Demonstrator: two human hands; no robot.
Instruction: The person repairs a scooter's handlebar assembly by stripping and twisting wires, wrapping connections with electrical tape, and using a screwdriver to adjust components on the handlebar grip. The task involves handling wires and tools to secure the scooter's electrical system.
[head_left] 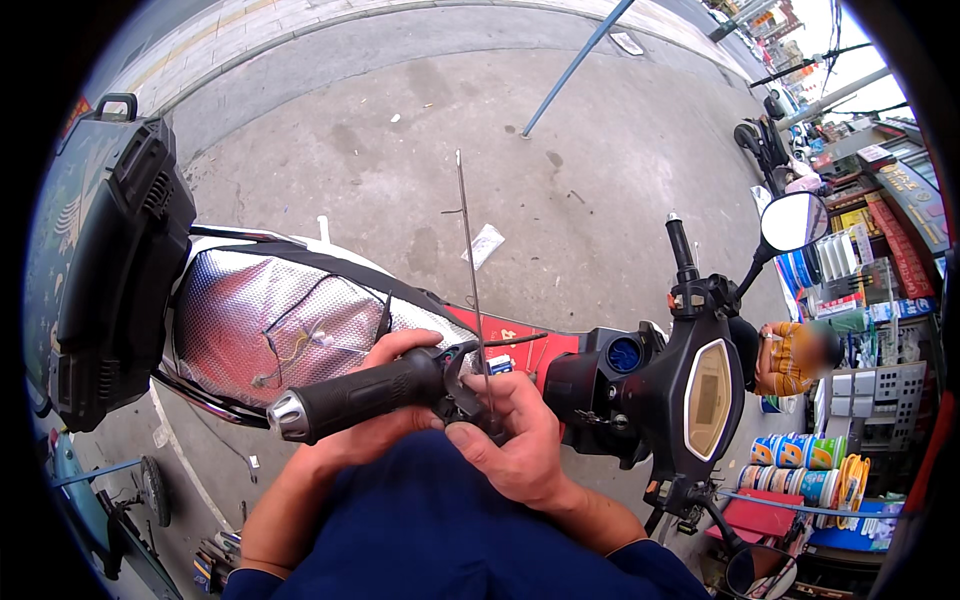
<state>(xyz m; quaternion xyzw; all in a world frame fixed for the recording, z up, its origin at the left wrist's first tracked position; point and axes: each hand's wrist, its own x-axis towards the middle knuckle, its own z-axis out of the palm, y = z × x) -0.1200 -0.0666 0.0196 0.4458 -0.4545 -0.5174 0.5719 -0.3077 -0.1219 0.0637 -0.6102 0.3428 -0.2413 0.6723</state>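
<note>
In front of my body is a loose black handlebar grip with a silver end cap and a black housing at its inner end. My left hand wraps around it from behind and below, near the housing. My right hand pinches the housing with thumb and fingers closed. From between the right fingers a long thin metal rod rises, with a small crosspiece partway up. How the rod joins the housing is hidden. Behind my hands, a silver quilted cover lies over the scooter seat, with thin wires on top.
The scooter's handlebar and dashboard stand to the right, with a mirror. A black top box is at left. A person in a yellow top sits near wire spools. A blue pole meets the pavement.
</note>
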